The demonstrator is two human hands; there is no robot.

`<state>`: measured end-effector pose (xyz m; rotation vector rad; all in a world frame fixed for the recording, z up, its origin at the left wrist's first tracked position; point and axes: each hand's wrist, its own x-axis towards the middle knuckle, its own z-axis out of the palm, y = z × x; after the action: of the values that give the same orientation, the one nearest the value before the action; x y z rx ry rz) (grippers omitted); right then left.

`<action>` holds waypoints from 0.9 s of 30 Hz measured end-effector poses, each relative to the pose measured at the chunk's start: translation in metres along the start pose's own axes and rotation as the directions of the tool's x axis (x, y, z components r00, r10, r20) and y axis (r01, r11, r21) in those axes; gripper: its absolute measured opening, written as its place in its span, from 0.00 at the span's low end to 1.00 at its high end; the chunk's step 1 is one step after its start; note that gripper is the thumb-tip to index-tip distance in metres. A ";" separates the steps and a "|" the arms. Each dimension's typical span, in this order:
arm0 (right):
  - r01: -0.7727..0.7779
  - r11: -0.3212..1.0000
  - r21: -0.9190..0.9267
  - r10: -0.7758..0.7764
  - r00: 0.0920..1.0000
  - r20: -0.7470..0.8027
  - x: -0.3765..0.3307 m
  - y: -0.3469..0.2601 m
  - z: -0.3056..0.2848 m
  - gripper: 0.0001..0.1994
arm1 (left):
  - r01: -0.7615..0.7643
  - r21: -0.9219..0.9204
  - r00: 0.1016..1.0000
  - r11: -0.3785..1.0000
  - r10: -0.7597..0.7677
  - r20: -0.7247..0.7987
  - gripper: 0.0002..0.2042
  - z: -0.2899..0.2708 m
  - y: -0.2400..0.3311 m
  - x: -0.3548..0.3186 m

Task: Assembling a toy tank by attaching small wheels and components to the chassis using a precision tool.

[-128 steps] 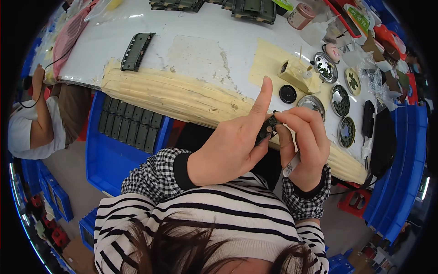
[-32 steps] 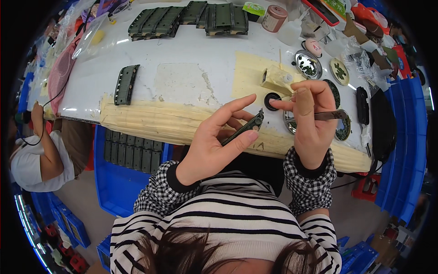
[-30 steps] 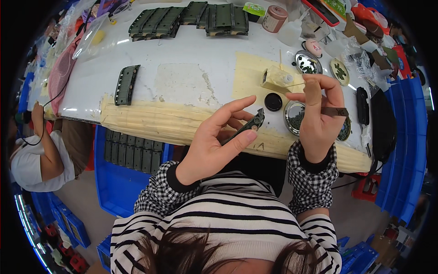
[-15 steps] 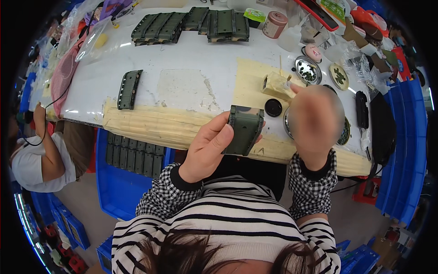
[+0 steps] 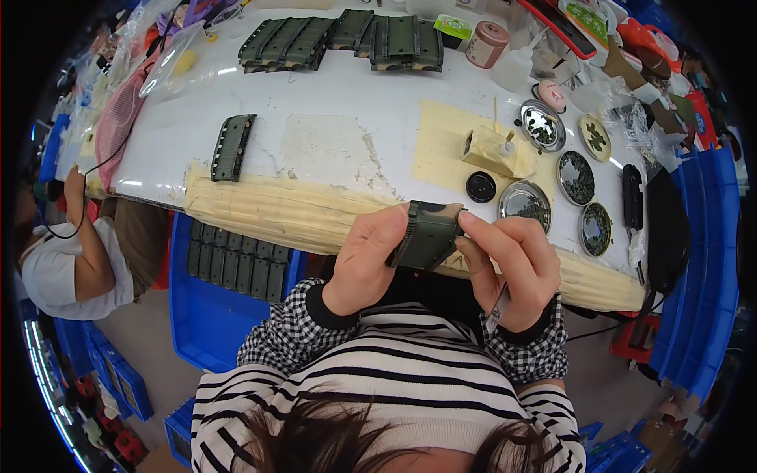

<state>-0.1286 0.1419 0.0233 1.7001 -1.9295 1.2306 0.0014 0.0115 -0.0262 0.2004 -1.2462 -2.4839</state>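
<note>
A dark green box-shaped plastic piece (image 5: 426,240) with camouflage patches is held tilted over the table's front edge. My left hand (image 5: 364,256) is closed round its left side, thumb on top. My right hand (image 5: 516,268) pinches its upper right corner between thumb and index finger. A slim metallic tool (image 5: 497,307) is tucked in the right palm; its kind is not clear. Close by on the table are a steel dish (image 5: 527,201) of small dark green bits, a round black lid (image 5: 480,187) and a tape-wrapped block (image 5: 497,154) with a small nozzle standing in it.
One matching green piece (image 5: 233,147) lies on the left; several more (image 5: 288,43) are grouped at the back. Other dishes (image 5: 576,177) of green bits stand on the right. A blue crate (image 5: 213,323) of green pieces sits below left. Another person (image 5: 75,260) is at far left.
My right hand has come down and left from above the dishes to the green piece. The left hand has tilted the piece slightly and lowered it. The dishes are uncovered.
</note>
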 end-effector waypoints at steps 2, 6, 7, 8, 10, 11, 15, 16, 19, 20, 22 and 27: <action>-0.003 1.000 -0.002 0.003 1.000 -0.007 -0.001 -0.002 0.001 0.19 | -0.010 -0.007 1.000 1.000 0.010 -0.024 0.25 0.003 0.000 0.000; -0.044 0.999 0.016 0.044 0.999 0.000 -0.002 -0.004 0.000 0.18 | 0.009 -0.014 0.999 1.000 -0.010 -0.052 0.25 0.008 0.004 0.000; -0.064 0.997 0.042 0.064 0.998 0.004 -0.002 -0.005 -0.002 0.18 | 0.029 -0.036 0.998 0.999 -0.031 -0.048 0.26 0.009 0.006 0.000; -0.084 0.994 0.069 0.084 0.996 0.008 -0.002 -0.005 -0.004 0.18 | 0.034 -0.083 0.999 0.996 -0.036 -0.025 0.26 0.009 0.009 0.001; -0.185 0.974 0.129 0.197 0.977 -0.080 -0.005 -0.008 -0.008 0.18 | 0.036 -0.202 0.999 0.979 -0.029 0.038 0.28 0.008 0.018 0.003; -0.233 0.959 0.163 0.253 0.960 -0.120 -0.006 -0.007 -0.010 0.18 | 0.032 -0.273 0.997 0.961 -0.012 0.076 0.29 0.007 0.025 0.004; -0.342 0.925 0.164 0.363 0.924 -0.122 -0.016 0.008 -0.023 0.15 | -0.005 0.516 0.931 0.856 0.193 -0.310 0.35 -0.013 0.060 0.011; -0.356 0.921 0.158 0.372 0.924 -0.089 -0.017 0.009 -0.025 0.15 | 0.020 0.694 0.895 0.719 0.296 -0.333 0.33 -0.029 0.064 0.013; -0.086 0.982 0.169 0.073 0.994 0.078 -0.007 0.002 -0.027 0.13 | 0.035 0.983 0.795 0.180 0.591 -0.137 0.26 -0.073 0.073 0.019; 0.094 0.952 0.290 -0.147 0.975 0.169 -0.001 -0.004 -0.034 0.12 | 0.073 0.996 0.785 -0.044 0.618 -0.030 0.25 -0.082 0.076 0.020; 0.453 0.802 0.390 -0.439 0.889 -0.130 -0.013 -0.032 -0.028 0.09 | 0.159 0.980 0.766 -0.123 0.641 -0.043 0.25 -0.090 0.076 0.019; 0.870 0.474 0.134 -0.550 0.412 -0.727 0.009 -0.049 -0.022 0.12 | 0.331 0.866 0.729 -0.373 0.684 0.016 0.24 -0.098 0.082 0.022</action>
<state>-0.0935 0.1549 0.0624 1.7332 -0.3060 1.6311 0.0290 -0.1148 -0.0188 0.9613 -2.2725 0.0132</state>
